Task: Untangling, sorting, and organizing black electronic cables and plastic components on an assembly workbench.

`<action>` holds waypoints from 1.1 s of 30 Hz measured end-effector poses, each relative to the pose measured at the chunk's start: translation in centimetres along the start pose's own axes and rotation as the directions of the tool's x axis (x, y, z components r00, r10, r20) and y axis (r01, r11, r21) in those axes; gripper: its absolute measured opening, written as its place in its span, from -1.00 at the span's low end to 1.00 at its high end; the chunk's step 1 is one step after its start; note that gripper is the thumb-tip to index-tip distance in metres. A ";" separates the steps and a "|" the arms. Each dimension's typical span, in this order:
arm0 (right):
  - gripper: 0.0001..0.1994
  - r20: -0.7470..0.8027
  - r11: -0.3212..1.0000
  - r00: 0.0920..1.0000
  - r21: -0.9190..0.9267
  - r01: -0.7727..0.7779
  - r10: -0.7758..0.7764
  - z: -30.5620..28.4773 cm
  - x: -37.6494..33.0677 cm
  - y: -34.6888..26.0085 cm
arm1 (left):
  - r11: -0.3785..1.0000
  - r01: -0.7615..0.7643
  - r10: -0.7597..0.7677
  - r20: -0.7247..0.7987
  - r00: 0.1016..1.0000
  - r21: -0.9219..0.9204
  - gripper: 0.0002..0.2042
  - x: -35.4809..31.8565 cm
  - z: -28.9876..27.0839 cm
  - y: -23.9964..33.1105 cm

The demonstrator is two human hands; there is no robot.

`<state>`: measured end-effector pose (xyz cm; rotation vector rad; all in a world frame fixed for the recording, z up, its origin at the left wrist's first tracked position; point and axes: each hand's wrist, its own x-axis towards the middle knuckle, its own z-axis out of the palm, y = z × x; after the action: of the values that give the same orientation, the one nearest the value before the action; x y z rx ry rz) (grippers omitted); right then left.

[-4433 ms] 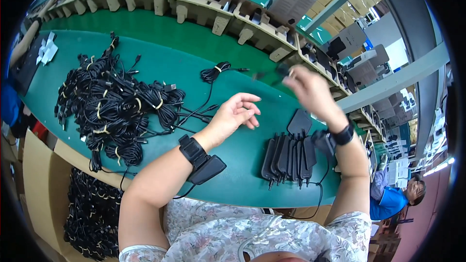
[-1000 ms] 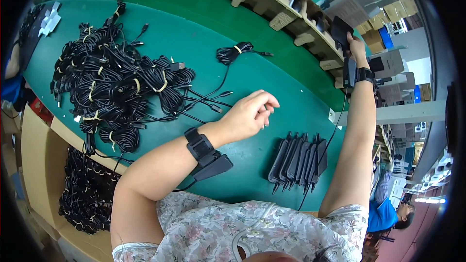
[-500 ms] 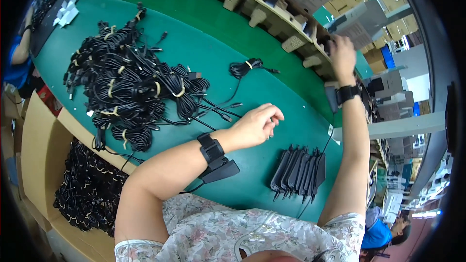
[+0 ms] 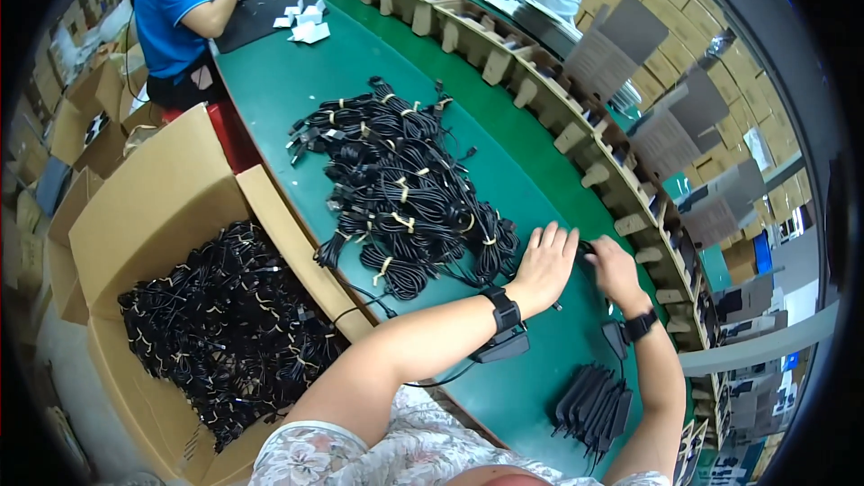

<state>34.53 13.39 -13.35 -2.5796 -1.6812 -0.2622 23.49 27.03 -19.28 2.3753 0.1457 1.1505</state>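
A big heap of black cable bundles (image 4: 405,193), tied with pale bands, lies on the green table. My left hand (image 4: 547,263) is at the heap's right end, palm down with its fingers stretched out. Close beside its fingertips, my right hand (image 4: 616,272) has its fingers curled round a black cable bundle (image 4: 587,250), mostly hidden by the hand. A short cable plug shows below my left hand. Nearer to me stands a row of flat black devices (image 4: 589,407), packed side by side on the table. Both wrists wear black straps with small boxes.
An open cardboard box (image 4: 148,207) full of black cable bundles stands left of the table. Cardboard trays (image 4: 576,135) with compartments line the far side. White pieces (image 4: 306,22) lie at the table's far end, near a person in blue (image 4: 171,18). Another person stands across the trays.
My view has swung left. My right hand has come back from the trays to the table and closed on the cable bundle. My left hand's loosely curled fingers have straightened.
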 end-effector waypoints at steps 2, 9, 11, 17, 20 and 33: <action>-0.86 -0.103 0.998 0.993 0.038 -0.048 0.052 -1.1 -1.6 0.6 | 1.000 -0.020 0.018 0.094 0.995 0.024 -0.75 0.3 0.1 -0.7; -0.86 -0.078 0.597 0.785 0.696 -0.398 0.614 -3.6 -3.2 0.1 | 0.881 0.117 -0.002 0.244 0.970 -0.458 -0.73 1.5 -0.8 -0.5; -0.85 0.138 0.381 0.808 0.828 -0.412 0.573 -3.2 -3.1 -1.8 | 0.150 0.646 -0.123 0.634 0.763 -0.748 -0.78 0.5 -1.2 2.4; -0.69 -0.321 0.973 0.938 0.225 -0.059 0.131 -5.4 -0.8 -7.5 | -0.015 0.907 0.125 0.899 0.420 -0.421 -0.73 -1.1 0.6 1.4; -0.57 -0.264 0.977 0.941 -0.082 0.198 -0.213 -6.4 -1.7 -7.3 | 0.047 0.835 0.301 0.805 0.512 -0.549 -0.76 -0.6 0.9 1.4; -0.79 -0.334 0.947 0.896 -0.029 -0.320 0.293 -6.8 -5.3 1.4 | 0.100 0.823 -0.034 0.825 0.564 -0.559 -0.82 -0.8 1.2 -0.3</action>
<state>32.95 7.10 -7.46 -2.6254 -1.1568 -0.7086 23.96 26.54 -20.59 1.1785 -0.0278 -0.1324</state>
